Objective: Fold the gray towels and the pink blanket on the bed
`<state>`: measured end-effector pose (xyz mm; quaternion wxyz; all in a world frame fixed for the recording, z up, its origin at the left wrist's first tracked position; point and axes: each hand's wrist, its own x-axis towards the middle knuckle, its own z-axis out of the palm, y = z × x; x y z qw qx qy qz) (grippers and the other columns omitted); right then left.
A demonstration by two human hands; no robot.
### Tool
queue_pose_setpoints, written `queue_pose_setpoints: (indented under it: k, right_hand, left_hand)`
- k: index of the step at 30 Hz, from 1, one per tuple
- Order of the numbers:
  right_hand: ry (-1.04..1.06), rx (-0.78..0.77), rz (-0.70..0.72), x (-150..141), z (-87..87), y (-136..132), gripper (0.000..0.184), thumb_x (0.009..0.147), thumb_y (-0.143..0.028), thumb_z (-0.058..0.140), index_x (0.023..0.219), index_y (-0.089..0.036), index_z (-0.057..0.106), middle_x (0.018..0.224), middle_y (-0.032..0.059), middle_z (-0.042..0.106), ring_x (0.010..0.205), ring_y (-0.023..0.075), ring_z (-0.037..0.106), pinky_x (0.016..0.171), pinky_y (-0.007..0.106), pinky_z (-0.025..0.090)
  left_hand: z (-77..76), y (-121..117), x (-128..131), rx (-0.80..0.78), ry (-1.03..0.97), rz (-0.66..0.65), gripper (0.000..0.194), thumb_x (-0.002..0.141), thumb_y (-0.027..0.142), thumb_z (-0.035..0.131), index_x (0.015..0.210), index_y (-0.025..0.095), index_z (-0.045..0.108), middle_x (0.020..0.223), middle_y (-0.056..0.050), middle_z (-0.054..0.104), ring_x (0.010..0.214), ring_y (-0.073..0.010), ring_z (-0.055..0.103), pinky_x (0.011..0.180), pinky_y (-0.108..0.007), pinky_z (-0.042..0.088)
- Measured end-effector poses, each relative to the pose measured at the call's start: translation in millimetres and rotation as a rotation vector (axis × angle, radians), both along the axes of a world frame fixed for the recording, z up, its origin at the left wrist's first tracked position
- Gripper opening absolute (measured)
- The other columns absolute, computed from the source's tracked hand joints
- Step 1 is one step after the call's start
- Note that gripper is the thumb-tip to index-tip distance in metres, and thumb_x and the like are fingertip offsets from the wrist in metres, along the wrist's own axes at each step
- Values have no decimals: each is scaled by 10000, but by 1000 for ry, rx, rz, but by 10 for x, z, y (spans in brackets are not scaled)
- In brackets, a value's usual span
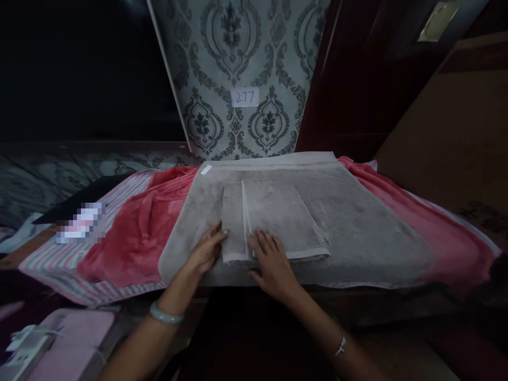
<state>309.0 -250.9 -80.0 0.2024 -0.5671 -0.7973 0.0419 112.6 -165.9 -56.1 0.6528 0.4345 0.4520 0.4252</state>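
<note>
- The small grey towel (pixel 273 211) lies folded near the middle of a larger grey towel (pixel 369 233), its pale hem along the near edge and a lengthwise fold line left of its centre.
- The left hand (pixel 207 247) is at the folded towel's left edge, fingers loosely curled and thumb reaching the cloth; whether it pinches the edge, I cannot tell.
- The right hand (pixel 270 259) is open, palm down, its fingers slightly apart and resting on the folded towel just right of the fold line, gripping nothing.
- A pale bangle (pixel 166 313) circles the left wrist, a thin silver bracelet (pixel 340 346) the right.
- The larger towel is spread out, with a white tag (pixel 206 169) at its far left corner.
- Beneath it, a red blanket (pixel 130 238) with a striped border shows on both sides, covering most of the surface (pixel 16 254).
- At the lower left, a white power strip (pixel 27 349) rests on something pink.
- Behind, a card (pixel 245 97) reading "277" is on patterned wallpaper (pixel 234 42), between a dark screen (pixel 83 69) and a dark red panel (pixel 357 79).
</note>
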Motion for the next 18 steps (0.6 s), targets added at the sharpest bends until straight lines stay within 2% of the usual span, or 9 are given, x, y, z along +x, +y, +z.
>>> queue_pose_setpoints:
  k: [3, 5, 7, 10, 14, 16, 18]
  right_hand:
    - [-13, 14, -49, -111, -15, 36, 986, 756, -198, 739, 1599, -233, 229, 1646, 171, 205, 1524, 351, 149, 1207, 593, 211]
    - [17, 46, -86, -136, -27, 79, 968, 762, -149, 692, 1602, -236, 218, 1641, 155, 232, 1516, 337, 194, 1200, 575, 250]
    - [53, 73, -108, -122, -25, 136, 927, 754, -54, 588, 1596, -226, 241, 1619, 126, 305, 1497, 296, 267, 1198, 530, 295]
    - [101, 69, -107, -47, 35, 218, 892, 690, 46, 445, 1540, -217, 388, 1539, 80, 456, 1427, 234, 406, 1181, 439, 364]
    - [198, 45, -51, 95, 209, 277, 882, 632, 30, 411, 1467, -242, 502, 1437, 43, 571, 1307, 209, 547, 1104, 378, 457]
    - [264, 66, -35, 176, 308, 286, 872, 618, 3, 418, 1448, -242, 523, 1390, 33, 612, 1262, 211, 585, 1065, 366, 489]
    - [331, 93, -33, 265, 409, 280, 826, 634, -25, 427, 1422, -238, 549, 1343, 29, 646, 1217, 221, 618, 1024, 368, 516]
  left_hand:
    - [48, -98, 124, 28, -143, -9, 662, 651, 307, 787, 1271, 168, 601, 1103, -94, 738, 1093, -264, 679, 930, -356, 560]
    - [67, -93, 202, 41, -172, 73, 634, 641, 286, 788, 1238, 175, 606, 1045, -74, 747, 1075, -258, 684, 943, -361, 553]
    - [66, -60, 255, 48, -178, 148, 613, 648, 271, 781, 1229, 187, 603, 1020, -63, 748, 1069, -249, 687, 959, -363, 546]
    - [18, -13, 264, 58, -211, 191, 503, 658, 269, 748, 1146, 209, 642, 1014, -62, 751, 1063, -246, 692, 939, -354, 557]
    - [-65, -12, 167, 41, -297, 111, 428, 699, 326, 670, 1112, 212, 667, 971, -78, 753, 915, -249, 724, 798, -384, 598]
    - [-81, -33, 127, 47, -273, 28, 460, 685, 305, 705, 1128, 189, 671, 973, -96, 751, 846, -246, 726, 743, -378, 596]
    - [-85, -44, 130, 52, -233, -45, 508, 659, 259, 755, 1151, 167, 672, 1059, -127, 743, 861, -248, 725, 741, -366, 590]
